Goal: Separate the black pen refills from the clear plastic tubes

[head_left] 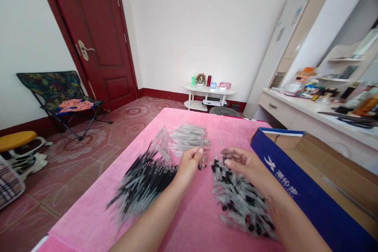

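Observation:
My left hand (191,158) is closed round a clear pen barrel (202,138), held upright above the pink cloth; its lower end looks dark. My right hand (240,160) is at the top edge of a heap of clear and black pen caps (242,201), with thumb and fingers pinched on what looks like one small cap (224,159). Beside my left forearm lies a large pile of thin black-and-clear pen refills (144,181). A stack of clear pen barrels (186,136) lies beyond my left hand, with several looser clear tubes (162,141) to its left.
The pink cloth (191,220) covers the table. An open blue cardboard box (283,177) stands along its right side. Farther off are a white counter (295,104) with bottles, a small white stand (206,90), a folding chair (65,98) and a red door (94,39).

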Demonstrator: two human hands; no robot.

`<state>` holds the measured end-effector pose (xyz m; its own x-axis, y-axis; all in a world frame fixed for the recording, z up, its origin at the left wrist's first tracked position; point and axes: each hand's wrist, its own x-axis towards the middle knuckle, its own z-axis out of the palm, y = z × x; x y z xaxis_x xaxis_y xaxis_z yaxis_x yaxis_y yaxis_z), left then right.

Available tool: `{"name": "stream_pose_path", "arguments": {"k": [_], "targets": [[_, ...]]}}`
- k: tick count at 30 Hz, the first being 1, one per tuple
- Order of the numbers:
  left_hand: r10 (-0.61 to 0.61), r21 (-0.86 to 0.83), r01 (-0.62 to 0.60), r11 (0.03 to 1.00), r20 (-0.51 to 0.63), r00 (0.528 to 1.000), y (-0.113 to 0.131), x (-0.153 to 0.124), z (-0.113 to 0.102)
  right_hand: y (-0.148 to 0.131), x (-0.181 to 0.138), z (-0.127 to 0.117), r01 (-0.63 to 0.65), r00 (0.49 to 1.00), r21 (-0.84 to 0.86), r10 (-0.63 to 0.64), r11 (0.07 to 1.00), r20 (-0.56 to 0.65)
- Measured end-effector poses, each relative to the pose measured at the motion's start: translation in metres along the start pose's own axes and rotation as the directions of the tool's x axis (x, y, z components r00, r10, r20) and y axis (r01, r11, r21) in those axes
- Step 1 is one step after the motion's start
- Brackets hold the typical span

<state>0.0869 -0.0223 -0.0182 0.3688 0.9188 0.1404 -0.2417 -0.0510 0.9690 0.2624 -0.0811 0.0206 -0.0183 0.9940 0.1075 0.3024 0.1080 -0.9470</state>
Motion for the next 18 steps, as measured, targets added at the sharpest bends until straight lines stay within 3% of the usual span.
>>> {"name": "stream_pose_path", "arguments": {"k": [8, 18], "targets": [[0.043, 0.134, -0.065, 0.989, 0.157, 0.987, -0.01, -0.001, 0.0, 0.008, 0.0, -0.013, -0.005, 0.986, 0.281, 0.052, 0.96, -0.159], [0.035, 0.295, -0.153, 0.943, 0.37, 0.928, -0.003, -0.011, 0.004, 0.012, 0.005, -0.013, 0.095, 0.937, 0.534, 0.105, 0.84, -0.332]]}}
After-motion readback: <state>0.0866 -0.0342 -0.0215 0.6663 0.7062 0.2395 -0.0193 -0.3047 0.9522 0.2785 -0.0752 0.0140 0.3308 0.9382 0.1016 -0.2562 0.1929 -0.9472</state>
